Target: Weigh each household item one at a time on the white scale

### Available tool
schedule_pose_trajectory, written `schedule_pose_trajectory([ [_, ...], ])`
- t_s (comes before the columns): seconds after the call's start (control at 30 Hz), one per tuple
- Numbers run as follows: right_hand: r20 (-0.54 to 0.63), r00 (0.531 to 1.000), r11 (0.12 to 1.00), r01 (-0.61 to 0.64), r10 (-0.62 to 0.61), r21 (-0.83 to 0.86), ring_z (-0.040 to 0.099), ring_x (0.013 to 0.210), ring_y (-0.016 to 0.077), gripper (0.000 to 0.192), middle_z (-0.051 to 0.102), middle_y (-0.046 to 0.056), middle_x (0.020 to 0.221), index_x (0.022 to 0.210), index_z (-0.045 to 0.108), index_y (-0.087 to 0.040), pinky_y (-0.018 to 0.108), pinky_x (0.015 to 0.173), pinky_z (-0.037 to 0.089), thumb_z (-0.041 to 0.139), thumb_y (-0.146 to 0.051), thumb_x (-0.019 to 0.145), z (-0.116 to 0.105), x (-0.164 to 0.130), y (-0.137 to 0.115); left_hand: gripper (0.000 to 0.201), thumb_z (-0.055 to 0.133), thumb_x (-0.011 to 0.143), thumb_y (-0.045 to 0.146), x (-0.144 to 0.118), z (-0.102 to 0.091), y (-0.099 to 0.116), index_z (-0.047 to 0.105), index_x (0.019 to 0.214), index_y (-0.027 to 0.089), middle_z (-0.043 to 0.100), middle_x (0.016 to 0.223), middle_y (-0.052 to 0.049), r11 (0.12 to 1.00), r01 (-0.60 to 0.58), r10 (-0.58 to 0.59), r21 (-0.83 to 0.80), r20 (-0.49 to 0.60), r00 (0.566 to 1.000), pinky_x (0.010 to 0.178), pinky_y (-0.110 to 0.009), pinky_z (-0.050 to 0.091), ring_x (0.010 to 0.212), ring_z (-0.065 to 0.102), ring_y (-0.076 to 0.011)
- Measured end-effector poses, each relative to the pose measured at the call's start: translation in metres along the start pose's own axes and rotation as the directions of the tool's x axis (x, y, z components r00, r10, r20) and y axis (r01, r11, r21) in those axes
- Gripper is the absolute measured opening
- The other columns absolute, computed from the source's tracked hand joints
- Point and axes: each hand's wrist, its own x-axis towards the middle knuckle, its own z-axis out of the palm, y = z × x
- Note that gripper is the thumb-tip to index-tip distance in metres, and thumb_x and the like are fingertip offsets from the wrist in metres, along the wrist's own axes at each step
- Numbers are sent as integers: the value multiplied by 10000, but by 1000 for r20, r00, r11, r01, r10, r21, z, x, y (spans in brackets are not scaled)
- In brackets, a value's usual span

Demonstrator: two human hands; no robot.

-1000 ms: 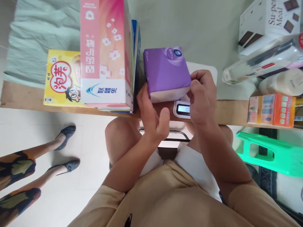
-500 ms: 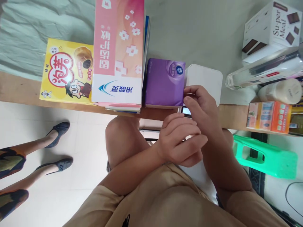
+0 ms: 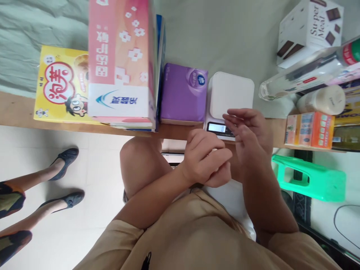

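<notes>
A white digital kitchen scale (image 3: 232, 92) lies near the table's front edge, its small display (image 3: 216, 128) lit. My right hand (image 3: 250, 133) hovers at the scale's lower right corner, fingers stretched out and holding nothing that I can see; it covers part of the control strip. In front of the table edge, my left hand (image 3: 208, 157) is closed in a fist above my lap. A bit of something pale shows between its fingers, too little to name. Left of the scale stands a purple tissue pack (image 3: 184, 93).
Left of the tissues are a pink toothpaste carton (image 3: 119, 63), books and a yellow snack box (image 3: 60, 84). A Su-per Meal box (image 3: 309, 33), a clear bottle (image 3: 300, 77), a white jar (image 3: 322, 100) and an orange box (image 3: 311, 129) stand right. A green stool (image 3: 312, 178) is below; another person's feet (image 3: 66, 163) are left.
My right hand has moved away from the tissue pack's edge to the right, uncovering the scale's display. My left hand stays closed. The camera view has shifted slightly.
</notes>
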Motion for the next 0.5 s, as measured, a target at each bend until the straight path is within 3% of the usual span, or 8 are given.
schedule_pose_trajectory([
  [0.1, -232, 972, 999, -36, 35, 1, 808, 1074, 221, 360, 798, 67, 1149, 1109, 739, -249, 418, 991, 702, 792, -515, 871, -44, -25, 16, 86, 535, 826, 178, 0, 3, 0, 558, 891, 230, 601, 747, -3, 1000, -2, 3, -23, 59, 998, 658, -380, 442, 672, 567, -180],
  [0.23, -496, 868, 991, -88, 28, -98, 775, 930, 209, 323, 763, 52, 988, 1001, 694, -218, 412, 860, 681, 775, -460, 803, -112, -55, 38, 67, 535, 872, 222, -7, 13, 4, 572, 926, 233, 612, 779, -17, 999, -12, 19, -47, 151, 988, 663, -378, 451, 690, 576, -189],
  [0.4, -704, 710, 980, -128, -18, -155, 719, 1133, 198, 344, 674, 34, 1141, 1089, 624, -232, 468, 1071, 614, 690, -337, 768, -183, -69, 67, 99, 531, 956, 246, -22, 39, 15, 607, 1003, 204, 653, 888, -58, 994, 34, 3, -105, 333, 943, 716, -372, 505, 814, 639, -210],
  [0.5, -754, 657, 982, -123, -26, -141, 681, 1298, 223, 428, 613, 50, 1326, 1162, 577, -259, 545, 1234, 521, 648, -282, 741, -211, -60, 83, 154, 528, 986, 268, -31, 65, 25, 616, 1095, 205, 673, 996, -80, 982, 142, -66, -123, 485, 872, 783, -376, 572, 914, 659, -229],
])
